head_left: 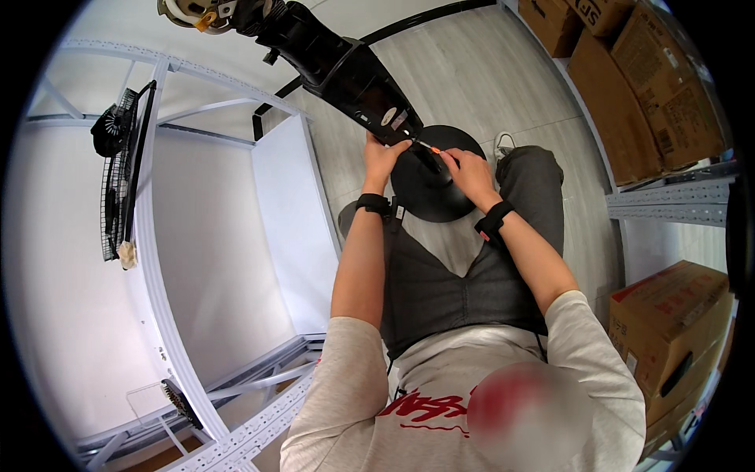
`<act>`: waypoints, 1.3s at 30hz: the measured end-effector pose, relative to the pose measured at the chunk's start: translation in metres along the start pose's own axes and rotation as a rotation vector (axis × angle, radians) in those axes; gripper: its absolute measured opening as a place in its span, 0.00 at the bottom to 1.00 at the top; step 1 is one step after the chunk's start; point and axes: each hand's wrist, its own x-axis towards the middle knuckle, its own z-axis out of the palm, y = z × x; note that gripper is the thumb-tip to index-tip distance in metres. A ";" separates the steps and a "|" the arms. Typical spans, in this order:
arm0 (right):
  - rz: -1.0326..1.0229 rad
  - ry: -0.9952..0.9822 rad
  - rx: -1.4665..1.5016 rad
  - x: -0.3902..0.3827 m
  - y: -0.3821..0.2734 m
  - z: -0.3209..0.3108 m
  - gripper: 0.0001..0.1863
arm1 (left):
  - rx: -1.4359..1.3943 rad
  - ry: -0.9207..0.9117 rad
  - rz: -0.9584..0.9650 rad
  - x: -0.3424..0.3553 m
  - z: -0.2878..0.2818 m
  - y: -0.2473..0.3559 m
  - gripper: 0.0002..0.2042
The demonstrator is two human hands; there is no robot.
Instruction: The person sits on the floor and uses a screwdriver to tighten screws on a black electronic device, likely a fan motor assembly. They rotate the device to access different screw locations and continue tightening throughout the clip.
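Observation:
A black pedestal fan (358, 75) stands between my legs, its grille off and its motor (212, 12) bare at the top. Its round black base (432, 193) rests on the floor. My left hand (383, 161) grips the lower edge of the fan's control housing, thumb lying near the screwdriver's tip. In my right hand (470, 175) is a screwdriver (434, 149) with an orange part at its handle. The shaft points left, its tip against or very close to the housing; the exact contact is too small to make out.
At left stands a white metal shelf (161, 236) carrying a black fan grille (118, 177). A brush (181, 401) lies lower down. Cardboard boxes (621, 102) fill a rack on the right, with another box (668, 322) nearer me. Grey floor (472, 71) lies beyond the base.

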 end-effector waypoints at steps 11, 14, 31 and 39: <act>0.314 -0.358 0.379 0.013 0.002 -0.007 0.19 | 0.006 -0.013 0.040 -0.001 -0.005 -0.005 0.36; 0.147 -0.182 0.137 0.003 -0.007 -0.007 0.17 | -0.011 -0.008 0.047 -0.002 -0.002 -0.005 0.36; 0.138 -0.241 0.298 0.007 0.010 0.007 0.19 | 0.044 -0.009 0.037 0.000 -0.002 -0.001 0.36; 0.140 -0.214 0.179 0.010 0.001 0.004 0.21 | -0.028 -0.018 0.072 0.000 0.000 0.001 0.34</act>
